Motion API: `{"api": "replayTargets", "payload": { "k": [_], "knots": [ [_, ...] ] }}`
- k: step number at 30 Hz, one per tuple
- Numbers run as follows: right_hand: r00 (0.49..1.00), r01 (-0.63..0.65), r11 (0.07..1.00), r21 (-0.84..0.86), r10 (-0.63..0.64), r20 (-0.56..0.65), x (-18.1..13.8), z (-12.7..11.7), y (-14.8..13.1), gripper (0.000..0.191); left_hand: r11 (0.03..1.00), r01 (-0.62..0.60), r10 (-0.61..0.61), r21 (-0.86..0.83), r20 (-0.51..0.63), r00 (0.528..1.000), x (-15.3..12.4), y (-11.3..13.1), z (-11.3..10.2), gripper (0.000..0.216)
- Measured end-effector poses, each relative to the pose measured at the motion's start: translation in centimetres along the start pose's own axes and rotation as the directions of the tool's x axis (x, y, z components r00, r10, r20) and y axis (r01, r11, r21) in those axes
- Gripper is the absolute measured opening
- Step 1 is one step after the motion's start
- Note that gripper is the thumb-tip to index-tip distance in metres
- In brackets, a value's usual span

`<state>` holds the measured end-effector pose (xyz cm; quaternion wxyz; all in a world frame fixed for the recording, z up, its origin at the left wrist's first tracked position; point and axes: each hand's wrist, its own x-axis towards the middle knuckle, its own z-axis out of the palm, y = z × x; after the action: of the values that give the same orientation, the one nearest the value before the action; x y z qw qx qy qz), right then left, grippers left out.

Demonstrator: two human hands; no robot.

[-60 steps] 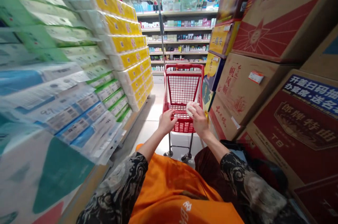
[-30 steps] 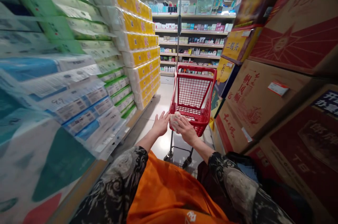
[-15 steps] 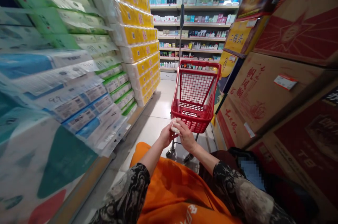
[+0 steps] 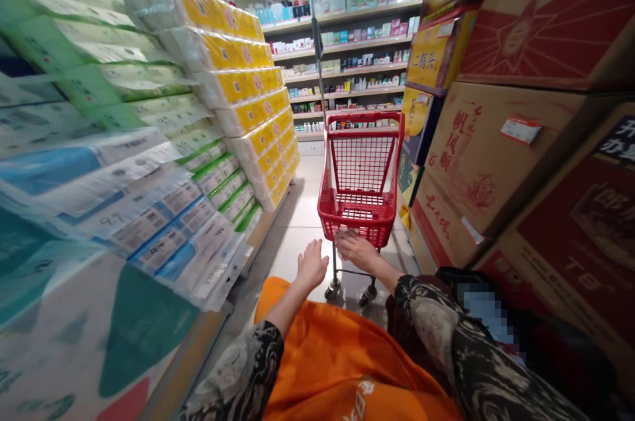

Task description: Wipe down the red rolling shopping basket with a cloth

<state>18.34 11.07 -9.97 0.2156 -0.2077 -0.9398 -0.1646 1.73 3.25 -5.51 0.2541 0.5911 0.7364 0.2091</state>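
Note:
A red shopping cart (image 4: 364, 192) with a mesh basket stands directly in front of me. My right hand (image 4: 358, 252) is at the near lower edge of its basket, the fingers reaching left. A pale bit of a crumpled white wad (image 4: 348, 233) shows at those fingers; most of it is hidden, and whether it is cloth or tissue I cannot tell. To the left and slightly lower, my left hand (image 4: 312, 265) is held above the floor, fingers stretched out and nothing in them. The two hands are apart.
Wrapped paper packs (image 4: 248, 103) are stacked along the left, with blue and white packs (image 4: 163, 209) nearer. Cardboard cartons (image 4: 491, 163) line the right. A thin upright pole (image 4: 317, 37) rises beyond the cart. Shelves of small goods (image 4: 352, 70) stand at the back.
My hands were together around the crumpled white wad and have parted. The left hand has opened; the right lies against the cart's near edge. The view has shifted slightly.

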Motion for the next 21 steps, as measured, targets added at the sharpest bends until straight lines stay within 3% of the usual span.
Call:
{"api": "replayTargets", "payload": {
  "k": [2, 5, 8, 10, 15, 17, 21],
  "knots": [
    [1.000, -0.021, 1.000, 0.002, 0.021, -0.013, -1.6, 0.4, -0.6, 0.024, 0.952, -0.109, 0.098, 0.287, 0.050, 0.994, -0.8, 0.2, 1.2, 0.059],
    [0.993, -0.037, 0.999, 0.015, 0.038, -0.112, -2.2, -1.8, -0.3, 0.027, 0.874, -0.160, 0.149, 0.459, 0.060, 0.987, -1.4, 1.1, 2.1, 0.065],
    [0.978, -0.084, 0.996, 0.024, 0.087, -0.188, -1.2, -4.6, 1.1, 0.033, 0.855, -0.134, 0.156, 0.502, -0.003, 0.988, -1.4, 2.2, 2.0, 0.067],
    [0.979, -0.088, 0.996, 0.022, 0.090, -0.180, -1.2, -4.8, 1.7, 0.033, 0.851, -0.139, 0.170, 0.506, -0.015, 0.985, -1.5, 2.6, 1.8, 0.068],
    [0.994, -0.108, 0.994, 0.018, 0.108, -0.004, -5.0, -0.8, 0.3, 0.024, 0.816, -0.216, 0.223, 0.537, 0.053, 0.973, -2.5, 2.3, 2.2, 0.071],
    [0.991, -0.137, 0.990, 0.023, 0.136, 0.013, -6.4, 0.0, -0.4, 0.020, 0.797, -0.241, 0.238, 0.554, 0.078, 0.968, -2.6, 2.0, 2.6, 0.071],
    [0.971, -0.178, 0.984, 0.029, 0.181, -0.159, -6.2, -2.9, 0.2, 0.027, 0.778, -0.240, 0.256, 0.581, 0.055, 0.965, -2.2, 2.3, 3.1, 0.072]
  ]
}}
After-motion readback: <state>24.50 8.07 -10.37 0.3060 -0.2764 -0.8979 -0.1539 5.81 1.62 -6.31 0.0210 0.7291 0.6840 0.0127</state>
